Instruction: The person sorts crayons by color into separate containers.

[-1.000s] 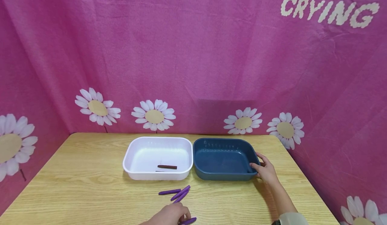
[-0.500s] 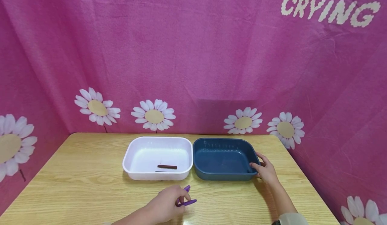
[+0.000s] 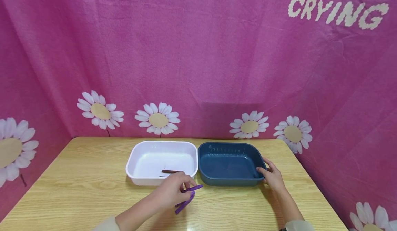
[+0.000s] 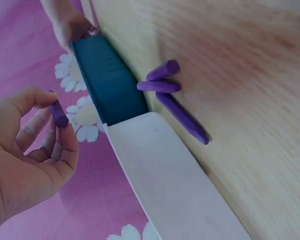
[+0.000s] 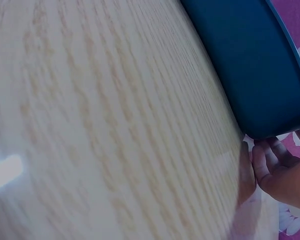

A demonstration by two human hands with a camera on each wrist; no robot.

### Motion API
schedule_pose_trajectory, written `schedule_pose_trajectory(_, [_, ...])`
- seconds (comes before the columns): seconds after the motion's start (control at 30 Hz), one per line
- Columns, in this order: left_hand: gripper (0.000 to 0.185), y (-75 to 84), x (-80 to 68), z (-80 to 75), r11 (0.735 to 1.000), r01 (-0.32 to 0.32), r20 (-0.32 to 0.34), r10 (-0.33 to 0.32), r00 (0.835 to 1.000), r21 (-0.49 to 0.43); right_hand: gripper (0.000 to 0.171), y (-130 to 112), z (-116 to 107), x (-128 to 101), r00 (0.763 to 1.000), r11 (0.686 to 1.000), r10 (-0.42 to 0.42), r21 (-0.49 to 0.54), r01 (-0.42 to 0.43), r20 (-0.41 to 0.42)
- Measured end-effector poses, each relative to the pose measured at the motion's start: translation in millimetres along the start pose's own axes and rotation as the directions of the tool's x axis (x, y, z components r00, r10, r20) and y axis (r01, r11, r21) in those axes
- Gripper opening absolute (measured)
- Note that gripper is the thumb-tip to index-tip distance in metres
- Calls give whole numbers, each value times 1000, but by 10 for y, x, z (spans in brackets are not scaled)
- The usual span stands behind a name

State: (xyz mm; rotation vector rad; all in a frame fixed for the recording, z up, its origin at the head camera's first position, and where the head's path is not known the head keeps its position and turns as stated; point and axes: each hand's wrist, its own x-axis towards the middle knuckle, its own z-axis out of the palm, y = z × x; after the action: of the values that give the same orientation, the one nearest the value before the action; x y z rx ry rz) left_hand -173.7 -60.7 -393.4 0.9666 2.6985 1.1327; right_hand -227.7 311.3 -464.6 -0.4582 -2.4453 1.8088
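My left hand pinches a purple crayon between thumb and fingers, in the air in front of the white bin's near wall. Below it, several loose purple crayons lie close together on the table; in the head view the hand partly covers them. A brown crayon lies inside the white bin, next to a thin dark line whose kind I cannot tell. At the right, my right hand grips the near right corner of the dark blue bin, thumb over the rim and fingers outside.
Both bins stand side by side on the wooden table, their neighbouring walls touching or nearly so. A pink curtain with daisies hangs behind the table and along both sides.
My left hand has lifted the purple crayon from the table's front and moved it away from me, up over the loose crayons to the white bin. The right hand has stayed still.
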Motion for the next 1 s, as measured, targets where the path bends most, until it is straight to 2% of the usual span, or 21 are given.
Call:
schedule_pose_trajectory(0.43, [19,8,135,-65,1000,8,-10,-8,1000,28,58,37,1,-1,1000,1000,1,21,0,-28])
schedule_pose_trajectory(0.67, [21,-17,217,-78,996,-47,-75,53,996,78,60,51,8,3,1000,998,23,57,-23,-13])
schedule_pose_trajectory(1.0, [21,11,382,-110,996,-58,-69,63,996,72,60,63,14,-3,999,997,30,70,-29,-21])
